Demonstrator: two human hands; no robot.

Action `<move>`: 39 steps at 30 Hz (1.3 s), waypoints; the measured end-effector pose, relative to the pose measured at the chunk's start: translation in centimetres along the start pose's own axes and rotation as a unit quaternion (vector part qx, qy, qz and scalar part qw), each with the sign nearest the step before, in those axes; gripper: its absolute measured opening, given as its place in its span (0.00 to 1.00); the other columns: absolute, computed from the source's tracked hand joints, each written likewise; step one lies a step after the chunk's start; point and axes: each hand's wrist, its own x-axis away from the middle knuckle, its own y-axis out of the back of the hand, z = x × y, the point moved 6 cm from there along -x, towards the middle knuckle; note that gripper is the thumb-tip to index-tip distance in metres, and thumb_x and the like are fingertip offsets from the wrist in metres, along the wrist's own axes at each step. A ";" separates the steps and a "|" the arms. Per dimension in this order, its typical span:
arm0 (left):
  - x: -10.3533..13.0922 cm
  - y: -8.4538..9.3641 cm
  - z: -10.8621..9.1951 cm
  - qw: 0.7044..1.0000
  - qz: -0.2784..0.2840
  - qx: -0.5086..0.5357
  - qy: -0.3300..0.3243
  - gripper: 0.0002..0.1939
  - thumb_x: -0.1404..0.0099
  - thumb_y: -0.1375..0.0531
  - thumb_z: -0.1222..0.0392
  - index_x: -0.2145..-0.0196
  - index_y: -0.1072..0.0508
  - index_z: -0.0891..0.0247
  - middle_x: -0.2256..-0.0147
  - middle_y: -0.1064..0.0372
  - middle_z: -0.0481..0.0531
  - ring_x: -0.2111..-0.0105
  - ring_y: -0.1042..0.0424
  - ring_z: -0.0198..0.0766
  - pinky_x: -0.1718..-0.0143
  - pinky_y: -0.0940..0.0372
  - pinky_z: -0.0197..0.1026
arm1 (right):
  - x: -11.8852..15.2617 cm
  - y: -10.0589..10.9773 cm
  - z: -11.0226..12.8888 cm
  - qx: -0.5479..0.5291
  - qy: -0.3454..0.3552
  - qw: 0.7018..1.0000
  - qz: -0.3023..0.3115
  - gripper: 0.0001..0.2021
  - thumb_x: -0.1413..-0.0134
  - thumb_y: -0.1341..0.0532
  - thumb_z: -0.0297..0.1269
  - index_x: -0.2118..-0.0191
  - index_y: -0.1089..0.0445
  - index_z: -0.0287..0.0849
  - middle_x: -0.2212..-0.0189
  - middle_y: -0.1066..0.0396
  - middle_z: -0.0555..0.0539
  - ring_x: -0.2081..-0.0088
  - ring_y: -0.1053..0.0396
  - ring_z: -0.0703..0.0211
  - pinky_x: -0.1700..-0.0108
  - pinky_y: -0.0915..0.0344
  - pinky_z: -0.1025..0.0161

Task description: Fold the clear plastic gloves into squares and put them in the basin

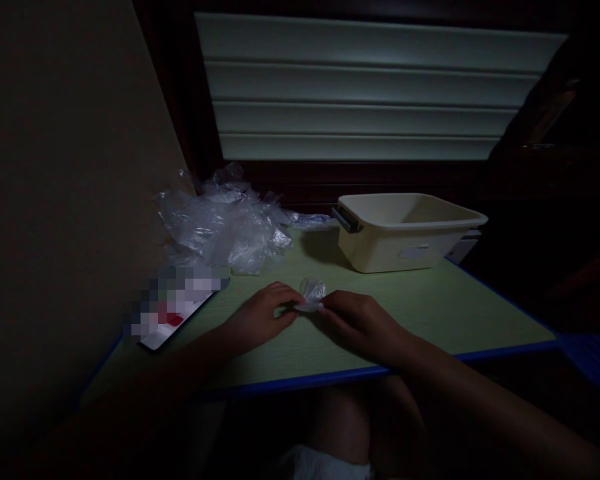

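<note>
Between my hands, just above the pale green table point(420, 313), is a small clear plastic bag point(313, 291). My left hand point(267, 317) pinches its left edge between thumb and fingers. On the other side, my right hand point(363, 320) grips the right edge with fingertips pressed together. The upper part of the bag puffs up a little and catches the light. Whether anything lies inside it I cannot tell in this dim light.
A heap of crumpled clear plastic bags point(225, 223) lies at the back left. A cream plastic bin point(400, 247) with a dark handle stands at the back right. Left of my hands is a flat, partly blurred-out tray-like object point(173, 320). The table has a blue edge point(300, 385).
</note>
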 end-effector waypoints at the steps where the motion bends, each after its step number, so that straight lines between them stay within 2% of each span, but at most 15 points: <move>1: 0.0 0.0 0.0 1.000 0.005 0.002 0.003 0.09 0.43 0.42 0.73 0.64 0.28 0.65 0.64 0.30 0.52 0.61 0.33 0.38 0.57 0.38 0.40 | 0.0 0.1 -0.1 -0.016 -0.004 1.000 -0.002 0.11 0.39 0.50 0.34 0.63 0.32 0.38 0.71 0.30 0.46 0.70 0.34 0.62 0.67 0.39 0.66; 4: 0.0 -0.1 0.1 1.000 0.016 0.005 0.016 0.08 0.43 0.42 0.73 0.67 0.28 0.64 0.66 0.30 0.51 0.62 0.32 0.38 0.59 0.38 0.39 | 0.1 0.1 -0.2 -0.047 -0.009 0.999 -0.002 0.09 0.44 0.44 0.37 0.61 0.31 0.38 0.68 0.30 0.45 0.67 0.33 0.60 0.65 0.38 0.65; 8: 0.2 0.0 0.3 0.999 0.009 0.003 0.041 0.06 0.42 0.43 0.71 0.67 0.29 0.64 0.67 0.32 0.49 0.64 0.32 0.37 0.61 0.39 0.37 | 0.1 -0.1 -0.7 -0.055 -0.029 0.998 -0.003 0.15 0.51 0.37 0.42 0.59 0.30 0.39 0.66 0.29 0.44 0.65 0.32 0.57 0.63 0.37 0.62; 12: 0.1 0.0 0.5 0.998 0.002 0.008 0.057 0.05 0.41 0.43 0.67 0.65 0.29 0.63 0.67 0.32 0.48 0.65 0.32 0.37 0.62 0.39 0.37 | 0.1 -0.3 -1.3 -0.101 -0.080 0.992 0.002 0.11 0.46 0.41 0.38 0.60 0.31 0.39 0.69 0.29 0.46 0.70 0.33 0.60 0.68 0.38 0.65; 16: 0.1 0.0 0.7 0.997 -0.002 0.024 0.078 0.05 0.41 0.43 0.64 0.66 0.29 0.63 0.67 0.31 0.49 0.66 0.31 0.38 0.62 0.38 0.38 | -0.1 -0.5 -1.7 -0.184 -0.114 0.976 0.003 0.15 0.47 0.41 0.37 0.54 0.36 0.38 0.74 0.29 0.49 0.74 0.33 0.62 0.73 0.39 0.67; 20: 0.1 -0.2 1.1 0.994 -0.002 0.045 0.099 0.04 0.41 0.44 0.61 0.68 0.31 0.63 0.69 0.31 0.49 0.67 0.31 0.38 0.63 0.38 0.38 | -0.4 -1.0 -2.1 -0.245 -0.123 0.962 0.001 0.15 0.48 0.40 0.39 0.55 0.37 0.40 0.76 0.30 0.51 0.75 0.34 0.64 0.75 0.41 0.68; 22: 0.0 -0.2 1.2 0.992 -0.001 0.056 0.112 0.06 0.40 0.45 0.59 0.70 0.32 0.64 0.71 0.31 0.48 0.68 0.30 0.37 0.64 0.38 0.38 | -0.4 -1.0 -2.3 -0.255 -0.123 0.959 -0.015 0.16 0.49 0.40 0.41 0.56 0.39 0.41 0.75 0.31 0.51 0.75 0.34 0.64 0.75 0.40 0.68; 27: 0.1 0.0 1.4 0.986 0.006 0.081 0.147 0.08 0.39 0.48 0.59 0.72 0.35 0.64 0.74 0.31 0.48 0.72 0.31 0.36 0.71 0.39 0.35 | -0.4 -0.3 -2.1 -0.232 -0.115 0.963 -0.072 0.17 0.48 0.41 0.38 0.53 0.41 0.42 0.66 0.31 0.47 0.71 0.33 0.63 0.70 0.37 0.65; 30: 0.2 0.0 1.5 0.985 0.009 0.080 0.156 0.07 0.39 0.50 0.61 0.68 0.35 0.65 0.75 0.32 0.47 0.75 0.32 0.35 0.75 0.40 0.34 | -0.4 -0.2 -1.9 -0.196 -0.116 0.971 -0.068 0.14 0.47 0.43 0.37 0.54 0.40 0.41 0.67 0.31 0.46 0.73 0.34 0.64 0.72 0.37 0.65; 34: 0.2 0.0 1.8 0.987 -0.009 0.035 0.155 0.17 0.42 0.49 0.65 0.54 0.36 0.68 0.79 0.35 0.45 0.77 0.34 0.35 0.73 0.42 0.35 | -0.4 -0.1 -1.5 -0.137 -0.078 0.985 -0.065 0.11 0.45 0.44 0.35 0.55 0.38 0.39 0.68 0.31 0.46 0.72 0.34 0.63 0.71 0.36 0.64; 37: 0.2 -0.1 2.0 0.989 -0.019 -0.004 0.147 0.19 0.43 0.47 0.66 0.52 0.37 0.68 0.79 0.37 0.43 0.78 0.36 0.35 0.73 0.43 0.36 | -0.4 0.3 -0.4 -0.067 0.001 0.995 -0.071 0.10 0.44 0.46 0.32 0.56 0.35 0.39 0.64 0.31 0.43 0.65 0.33 0.59 0.62 0.35 0.61; 39: 0.3 -0.1 2.2 0.989 -0.026 -0.030 0.141 0.17 0.42 0.46 0.64 0.53 0.36 0.66 0.79 0.38 0.43 0.77 0.37 0.35 0.73 0.43 0.36 | -0.3 0.3 0.4 -0.029 0.057 0.996 -0.062 0.12 0.44 0.47 0.29 0.53 0.35 0.38 0.58 0.32 0.39 0.57 0.34 0.56 0.56 0.36 0.58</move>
